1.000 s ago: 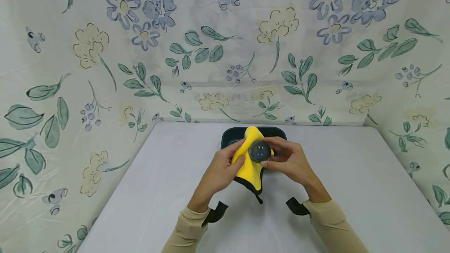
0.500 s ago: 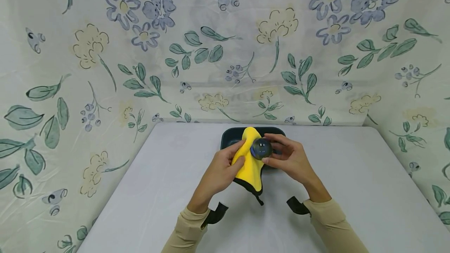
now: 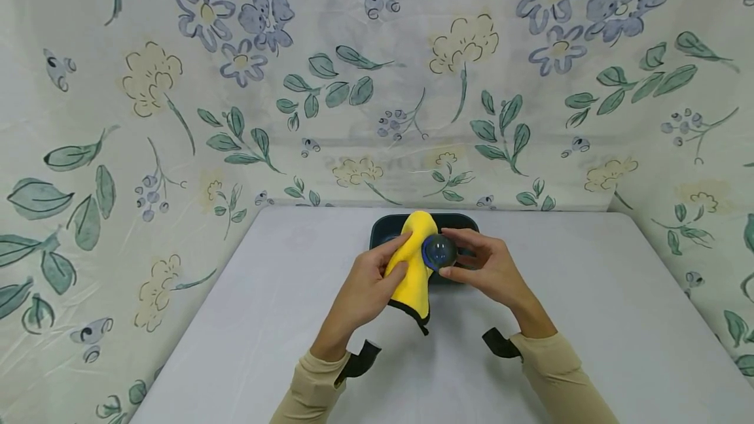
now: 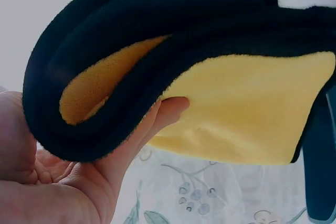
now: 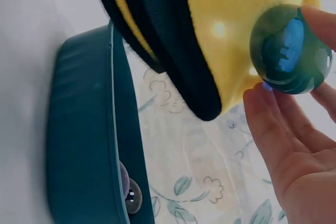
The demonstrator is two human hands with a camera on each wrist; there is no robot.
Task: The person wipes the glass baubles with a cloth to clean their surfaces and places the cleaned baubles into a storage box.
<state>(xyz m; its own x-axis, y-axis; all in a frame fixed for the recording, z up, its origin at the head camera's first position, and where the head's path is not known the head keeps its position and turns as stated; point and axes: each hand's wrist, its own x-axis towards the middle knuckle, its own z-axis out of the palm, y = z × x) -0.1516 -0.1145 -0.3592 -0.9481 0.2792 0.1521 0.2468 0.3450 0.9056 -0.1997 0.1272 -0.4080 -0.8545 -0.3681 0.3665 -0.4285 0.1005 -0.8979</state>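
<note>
A yellow cloth point(image 3: 415, 280) with black edging hangs from my left hand point(image 3: 365, 283), gripped between thumb and fingers. In the left wrist view the cloth point(image 4: 247, 108) folds over in a loop above the palm. My right hand point(image 3: 495, 273) pinches a shiny see-through glass ball point(image 3: 440, 252) by its right side, thumb below and fingertips above in the head view. The ball is beside the cloth's right edge; whether they touch I cannot tell. The right wrist view shows the ball point(image 5: 289, 51) greenish, with a blue reflection, in front of the yellow side.
Behind the hands a dark teal tray point(image 3: 379, 231) stands on the white table point(image 3: 247, 319), partly hidden by cloth and hands. At least two round balls point(image 5: 134, 196) lie inside it. A flower-printed sheet point(image 3: 377, 84) hangs at the back and sides.
The ball has shifted slightly right, toward the cloth's edge. The cloth's lower corner has swung left. Both hands keep their holds and have barely moved.
</note>
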